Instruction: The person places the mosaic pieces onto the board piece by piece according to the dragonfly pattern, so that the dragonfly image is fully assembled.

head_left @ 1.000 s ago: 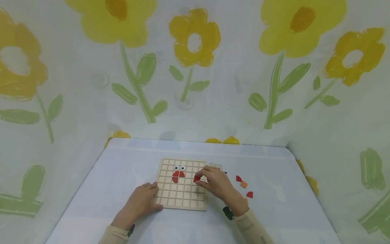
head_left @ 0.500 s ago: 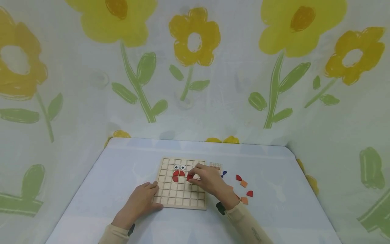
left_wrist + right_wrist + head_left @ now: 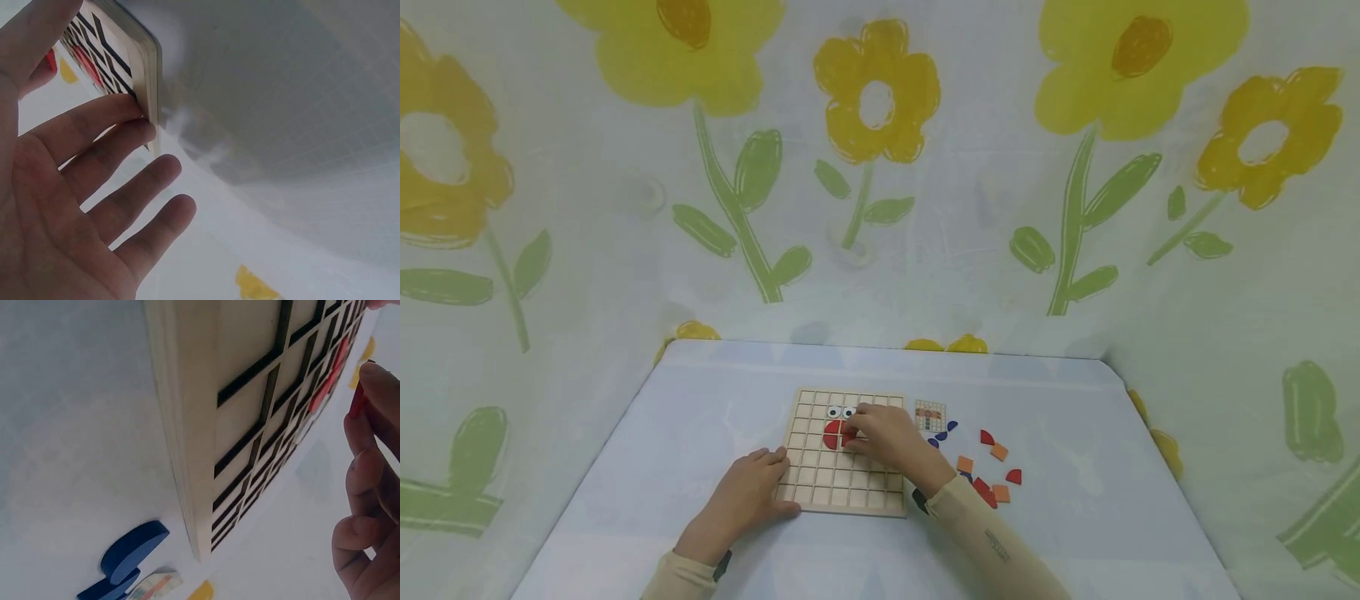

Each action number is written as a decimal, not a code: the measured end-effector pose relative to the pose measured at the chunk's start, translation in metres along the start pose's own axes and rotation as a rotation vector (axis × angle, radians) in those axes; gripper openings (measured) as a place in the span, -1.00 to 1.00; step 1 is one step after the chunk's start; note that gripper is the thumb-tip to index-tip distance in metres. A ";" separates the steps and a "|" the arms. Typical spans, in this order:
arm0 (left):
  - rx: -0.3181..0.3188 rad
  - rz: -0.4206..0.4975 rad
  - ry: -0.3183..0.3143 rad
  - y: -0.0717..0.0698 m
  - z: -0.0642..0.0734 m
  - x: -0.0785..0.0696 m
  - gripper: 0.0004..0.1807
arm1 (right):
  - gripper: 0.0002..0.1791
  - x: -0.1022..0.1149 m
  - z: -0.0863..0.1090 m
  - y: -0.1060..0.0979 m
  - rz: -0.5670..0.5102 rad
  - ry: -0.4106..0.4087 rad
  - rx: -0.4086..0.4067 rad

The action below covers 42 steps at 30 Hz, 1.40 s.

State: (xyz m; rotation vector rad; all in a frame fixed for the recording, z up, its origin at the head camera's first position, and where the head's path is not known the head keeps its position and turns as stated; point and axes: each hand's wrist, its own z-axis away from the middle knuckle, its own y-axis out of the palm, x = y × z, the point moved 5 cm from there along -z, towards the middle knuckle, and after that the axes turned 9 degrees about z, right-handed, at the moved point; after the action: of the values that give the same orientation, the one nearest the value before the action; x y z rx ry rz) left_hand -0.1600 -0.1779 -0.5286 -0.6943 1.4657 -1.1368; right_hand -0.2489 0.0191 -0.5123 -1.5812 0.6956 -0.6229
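Note:
A wooden grid board (image 3: 842,498) lies on the table in the head view. Two round eye pieces (image 3: 834,412) sit in its upper part, with red quarter-circle pieces (image 3: 831,435) just below them. My left hand (image 3: 747,493) rests at the board's left edge and lower corner; in the left wrist view its fingers (image 3: 134,187) are stretched out, some touching the rim. Between thumb and finger, my right hand (image 3: 887,437) pinches another red quarter-circle piece (image 3: 357,403) close over the board, beside the placed red ones. The hand covers several cells there.
Right of the board is a small pattern card (image 3: 930,415). Near it are blue rounded pieces (image 3: 952,426), orange squares (image 3: 1002,493) and loose red pieces (image 3: 1014,477). A flower-printed cloth (image 3: 955,250) hangs around the table.
My right hand has moved left across the board with the red quarter-circle piece, up to the placed red ones. More of the loose pieces now show. My left hand has stayed put.

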 end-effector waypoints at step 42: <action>-0.016 0.014 0.007 0.000 0.001 -0.001 -0.13 | -0.84 0.007 -0.017 0.017 0.012 0.034 0.114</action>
State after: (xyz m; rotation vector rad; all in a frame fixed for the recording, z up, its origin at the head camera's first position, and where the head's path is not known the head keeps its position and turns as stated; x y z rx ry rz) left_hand -0.1588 -0.1779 -0.5278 -0.6900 1.4853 -1.1189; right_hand -0.2576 0.0014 -0.5270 -1.4634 0.6828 -0.6702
